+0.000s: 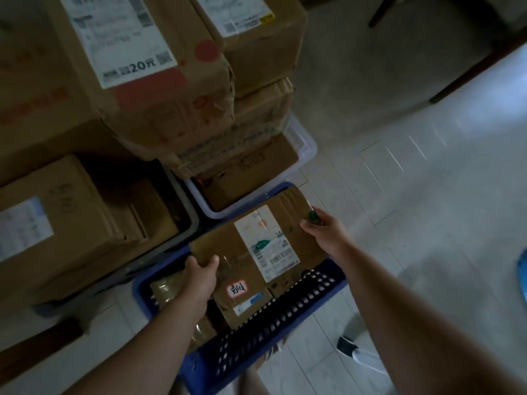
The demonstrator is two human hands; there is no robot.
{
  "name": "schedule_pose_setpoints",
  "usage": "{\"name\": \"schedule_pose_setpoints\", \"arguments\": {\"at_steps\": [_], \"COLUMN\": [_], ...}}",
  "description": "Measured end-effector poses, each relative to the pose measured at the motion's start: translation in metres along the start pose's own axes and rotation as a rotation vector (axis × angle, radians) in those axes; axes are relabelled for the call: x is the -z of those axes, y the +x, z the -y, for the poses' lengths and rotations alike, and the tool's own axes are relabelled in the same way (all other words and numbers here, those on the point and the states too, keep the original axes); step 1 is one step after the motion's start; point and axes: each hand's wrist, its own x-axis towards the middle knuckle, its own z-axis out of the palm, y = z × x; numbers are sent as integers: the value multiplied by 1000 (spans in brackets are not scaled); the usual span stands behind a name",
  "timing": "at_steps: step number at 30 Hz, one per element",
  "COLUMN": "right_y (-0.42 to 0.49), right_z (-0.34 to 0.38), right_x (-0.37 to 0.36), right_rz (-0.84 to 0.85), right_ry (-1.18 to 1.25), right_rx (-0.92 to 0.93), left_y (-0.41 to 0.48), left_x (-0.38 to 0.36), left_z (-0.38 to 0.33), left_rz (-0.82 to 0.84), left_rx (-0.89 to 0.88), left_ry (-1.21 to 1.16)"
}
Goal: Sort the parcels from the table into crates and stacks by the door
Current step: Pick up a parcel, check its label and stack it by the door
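Two hands on it: my left hand (199, 273) pinches the near-left corner of the flat parcel (228, 246), thumb on top and fingers tucked under. My right hand (322, 226) clasps the far-right edge. So both grips are closed on the one parcel, and its long axis runs straight from one hand to the other, on a diagonal.

The blue crate (285, 306) sits directly beneath the grip, and that's what the drop turns on. The left end hangs over the open middle, the right end out near the far rim, so I'd judge the left hand leads it down.

The parcel is plain brown corrugated card, creased, with glossy tape and a white printed label. The crate is hard plastic, its near wall perforated in rows. Below my left hand another taped parcel (251, 309) lies inside, with a red-edged sticker. Beyond the grip, a pale crate (308, 149) carries a tall stack of cartons (159, 81).
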Motion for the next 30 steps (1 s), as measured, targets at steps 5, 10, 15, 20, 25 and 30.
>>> {"name": "schedule_pose_setpoints", "arguments": {"at_steps": [5,10,15,20,25,30], "right_y": [15,24,15,-30,-107,-201], "right_z": [3,2,12,25,37,74], "right_x": [1,-2,2,-5,-2,-16], "right_rz": [-38,-52,-85,-169,-169,-209], "right_ry": [-82,-211,-524,-769,-758,-676], "right_rx": [56,112,103,65,73,133], "left_y": [5,17,13,-9,-66,-155], "left_x": [-4,-5,-12,11,48,90], "left_z": [3,9,4,-32,-86,-112], "left_rz": [-2,-27,-47,-51,-22,38], "left_rx": [-4,-49,-9,-5,-190,-326], "left_ry": [-9,45,59,131,172,217]}}
